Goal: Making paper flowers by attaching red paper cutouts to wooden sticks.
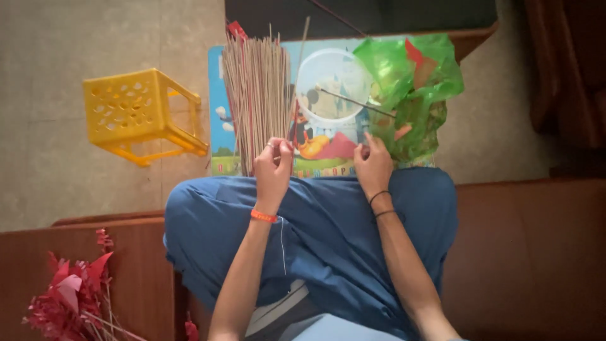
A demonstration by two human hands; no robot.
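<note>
The left hand (273, 165) pinches the bundle of thin sticks (257, 95); the right hand (374, 165) touches the green plastic bag (410, 88).

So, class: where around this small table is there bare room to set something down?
Bare floor lies left of the table, around the yellow stool, and right of the green bag. The tabletop is crowded: sticks, a clear tub and the bag, with the left hand and right hand at its near edge.

Your view is dim and soft throughout; daylight falls on the floor (57, 126) left of your hands; the green bag (410, 76) beyond them glows translucent; the wood to their right sinks into shadow.
</note>
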